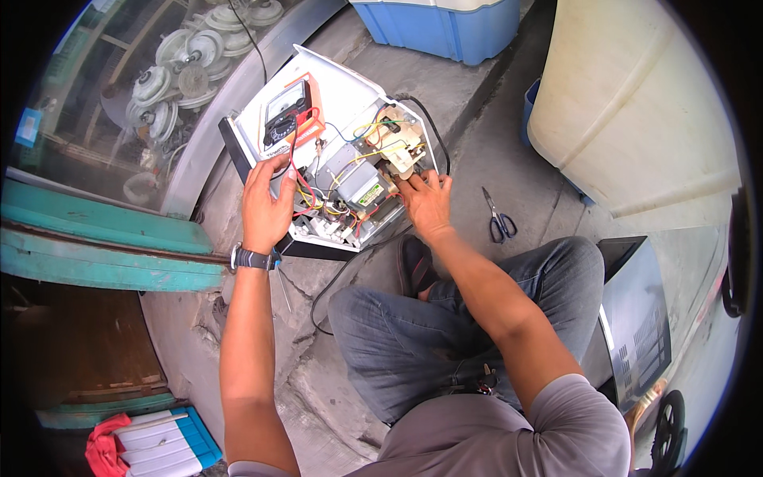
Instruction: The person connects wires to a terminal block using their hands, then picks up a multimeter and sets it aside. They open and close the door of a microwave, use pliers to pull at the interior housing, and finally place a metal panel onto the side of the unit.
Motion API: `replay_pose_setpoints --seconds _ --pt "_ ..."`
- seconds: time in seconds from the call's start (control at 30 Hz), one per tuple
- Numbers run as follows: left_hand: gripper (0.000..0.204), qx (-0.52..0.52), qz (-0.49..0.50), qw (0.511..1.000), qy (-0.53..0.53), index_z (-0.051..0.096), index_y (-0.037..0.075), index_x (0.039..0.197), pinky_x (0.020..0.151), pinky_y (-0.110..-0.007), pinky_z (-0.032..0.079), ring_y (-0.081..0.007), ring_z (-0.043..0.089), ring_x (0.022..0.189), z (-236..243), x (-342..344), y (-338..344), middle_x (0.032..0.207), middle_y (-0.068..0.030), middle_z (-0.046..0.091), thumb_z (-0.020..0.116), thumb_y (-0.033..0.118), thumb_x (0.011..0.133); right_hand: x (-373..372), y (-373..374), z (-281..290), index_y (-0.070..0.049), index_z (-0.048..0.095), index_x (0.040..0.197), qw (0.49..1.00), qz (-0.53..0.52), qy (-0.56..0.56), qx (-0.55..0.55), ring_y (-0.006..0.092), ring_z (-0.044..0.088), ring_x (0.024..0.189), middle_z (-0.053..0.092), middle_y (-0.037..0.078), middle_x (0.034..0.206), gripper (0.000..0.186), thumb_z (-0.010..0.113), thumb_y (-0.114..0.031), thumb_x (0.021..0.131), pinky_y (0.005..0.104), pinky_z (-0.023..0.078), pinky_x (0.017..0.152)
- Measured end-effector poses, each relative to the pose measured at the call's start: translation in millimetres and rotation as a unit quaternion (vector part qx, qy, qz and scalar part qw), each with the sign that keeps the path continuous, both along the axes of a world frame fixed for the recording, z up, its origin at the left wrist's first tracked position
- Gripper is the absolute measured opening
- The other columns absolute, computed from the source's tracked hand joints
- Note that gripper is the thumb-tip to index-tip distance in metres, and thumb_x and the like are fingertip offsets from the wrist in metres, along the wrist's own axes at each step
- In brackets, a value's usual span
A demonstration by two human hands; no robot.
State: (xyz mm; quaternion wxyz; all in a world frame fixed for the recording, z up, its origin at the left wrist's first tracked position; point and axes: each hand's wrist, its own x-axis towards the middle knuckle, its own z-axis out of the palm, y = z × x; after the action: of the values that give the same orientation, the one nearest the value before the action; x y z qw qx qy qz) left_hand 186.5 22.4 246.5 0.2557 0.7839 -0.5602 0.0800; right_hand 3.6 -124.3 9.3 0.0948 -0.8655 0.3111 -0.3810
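An opened microwave oven (pixel 381 103) lies before me, its white casing bare and its wiring exposed. On it rests an analog multimeter (pixel 290 111) in an orange case, with a red and a dark lead. My left hand (pixel 269 203) lies at the oven's left edge beside the red lead, fingers stretched and thumb apart. A grey boxy transformer (pixel 359 185) with a green label sits between my hands. My right hand (pixel 427 205) reaches in at the right side, below a beige part (pixel 404 155). Its fingers are bent among the components, hiding what the tips grip.
Scissors (pixel 498 216) lie on the concrete right of the oven. A vented metal cover (pixel 636 318) stands by my right knee. Blue-and-white cooler (pixel 445 32) and large cream container (pixel 636 103) stand beyond. Left is a glass cabinet (pixel 103 87); a black cord (pixel 342 278) crosses the ground.
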Motion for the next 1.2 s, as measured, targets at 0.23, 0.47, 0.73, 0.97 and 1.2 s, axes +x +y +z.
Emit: replay_pose_setpoints --seconds 0.23,0.47,0.73,0.97,1.2 --pt "0.030 -0.014 0.006 1.000 0.012 0.068 0.001 0.119 0.097 -0.040 0.048 -0.0328 0.065 0.109 -2.0 3.3 2.5 0.113 -0.0162 0.069 0.065 0.022 0.098 -0.1 -5.5 3.6 -0.019 0.076 0.100 1.000 0.022 -0.002 -0.018 0.0203 0.053 0.099 0.068 -0.004 0.092 0.017 0.070 -0.021 0.084 0.0461 0.035 0.090" --pt "0.029 -0.014 -0.002 1.000 0.014 0.068 0.001 0.119 0.096 -0.039 0.049 -0.0320 0.065 0.108 -6.2 2.7 3.1 0.111 -0.0154 0.070 0.066 0.022 0.098 0.8 -6.9 13.6 -0.020 0.075 0.114 0.994 0.039 0.099 0.002 0.0218 0.051 0.099 0.068 -0.003 0.095 0.028 0.067 -0.019 0.087 0.0453 0.034 0.086" --pt "0.028 -0.006 0.010 1.000 0.015 0.068 0.001 0.118 0.096 -0.039 0.049 -0.0319 0.065 0.109 -3.7 1.8 1.5 0.111 -0.0154 0.070 0.065 0.020 0.098 -5.6 -7.0 16.5 -0.018 0.076 0.106 0.993 0.042 0.110 0.020 0.0222 0.051 0.103 0.068 -0.004 0.106 0.021 0.062 -0.020 0.091 0.0468 0.034 0.089" --pt "0.026 0.000 0.020 1.000 0.023 0.069 0.002 0.119 0.096 -0.038 0.050 -0.0293 0.067 0.108 -6.1 5.3 2.6 0.112 -0.0146 0.070 0.064 0.018 0.099 -28.2 15.3 20.7 -0.012 0.072 0.118 0.995 0.028 -0.007 0.094 0.0244 0.053 0.111 0.067 0.001 0.111 0.030 0.065 -0.015 0.090 0.0457 0.037 0.096" --pt "0.025 0.017 0.020 1.000 0.002 0.069 0.001 0.119 0.097 -0.038 0.049 -0.0292 0.066 0.109 -3.0 2.0 0.7 0.114 -0.0146 0.070 0.063 0.015 0.099 -8.2 27.8 47.4 -0.011 0.066 0.129 0.934 0.070 -0.204 0.285 0.0333 0.064 0.097 0.068 0.013 0.099 0.037 0.061 -0.008 0.092 0.0474 0.049 0.092"
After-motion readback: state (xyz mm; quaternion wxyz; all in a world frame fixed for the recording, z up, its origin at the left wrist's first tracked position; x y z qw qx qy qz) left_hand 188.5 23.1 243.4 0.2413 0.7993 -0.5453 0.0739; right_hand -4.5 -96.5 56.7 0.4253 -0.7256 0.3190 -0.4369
